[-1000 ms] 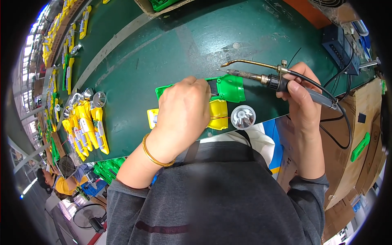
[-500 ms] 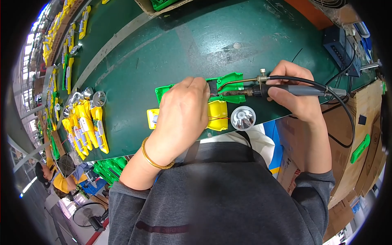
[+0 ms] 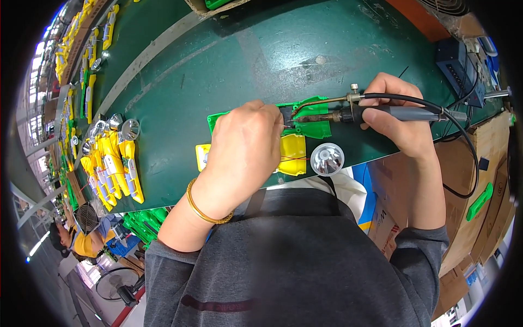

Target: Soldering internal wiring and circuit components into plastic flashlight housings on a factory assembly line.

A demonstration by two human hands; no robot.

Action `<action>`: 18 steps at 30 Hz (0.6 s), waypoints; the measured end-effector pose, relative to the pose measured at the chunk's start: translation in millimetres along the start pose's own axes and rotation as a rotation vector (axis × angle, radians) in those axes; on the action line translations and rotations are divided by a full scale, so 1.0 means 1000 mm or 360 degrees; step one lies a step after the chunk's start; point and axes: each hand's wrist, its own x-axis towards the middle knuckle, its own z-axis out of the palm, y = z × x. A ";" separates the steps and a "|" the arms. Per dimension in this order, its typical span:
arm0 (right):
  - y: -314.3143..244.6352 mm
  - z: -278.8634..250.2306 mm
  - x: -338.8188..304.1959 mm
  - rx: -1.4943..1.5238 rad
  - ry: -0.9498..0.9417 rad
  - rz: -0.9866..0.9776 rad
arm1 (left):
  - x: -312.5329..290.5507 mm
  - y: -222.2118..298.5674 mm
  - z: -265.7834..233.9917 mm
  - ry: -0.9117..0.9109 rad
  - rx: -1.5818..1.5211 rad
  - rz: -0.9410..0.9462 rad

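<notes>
My right hand [image 3: 400, 122] is closed around the grey handle of a soldering iron [image 3: 408, 114], with a thin bent metal feed tube [image 3: 324, 102] clamped alongside. The iron's tip reaches a dark part [image 3: 287, 114] inside a green plastic housing half [image 3: 318, 128]. My left hand [image 3: 245, 141] lies across the green housing, fingers curled down beside the tip; what they pinch is hidden beneath the hand. Partly under that hand is a yellow housing half [image 3: 294, 155]. From it a thin red wire runs toward a round silver reflector cup [image 3: 327, 159].
Yellow assemblies with reflectors [image 3: 111, 163] are heaped at left on the green table [image 3: 180, 109]. A blue control box [image 3: 457, 68] stands at far right, cables trailing from it. Cardboard [image 3: 463, 163] sits beyond the right edge. A co-worker [image 3: 81, 240] is at lower left.
My right hand and the soldering iron have shifted slightly right and up, the tip still at the dark part. My left hand stays nearly in place over the housing.
</notes>
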 end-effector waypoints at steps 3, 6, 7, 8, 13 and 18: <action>0.001 -0.002 0.001 0.0037 -0.0027 0.0037 | 0.001 0.000 0.000 -0.0032 0.0005 -0.0003; 0.000 -0.001 0.004 -0.0063 -0.0078 0.0036 | 0.002 0.001 0.000 -0.0017 0.0002 -0.0002; -0.002 -0.001 0.005 -0.0106 -0.0098 0.0071 | 0.002 0.001 0.000 -0.0018 0.0011 -0.0002; -0.004 0.000 0.005 -0.0150 -0.0116 0.0106 | 0.002 0.001 0.001 -0.0020 0.0020 -0.0003; -0.009 -0.001 0.009 -0.0173 -0.0139 0.0129 | 0.003 0.004 0.000 -0.0064 0.0113 -0.0009; -0.014 -0.002 0.011 -0.0211 -0.0165 0.0160 | 0.005 0.004 0.001 -0.0072 0.0153 -0.0004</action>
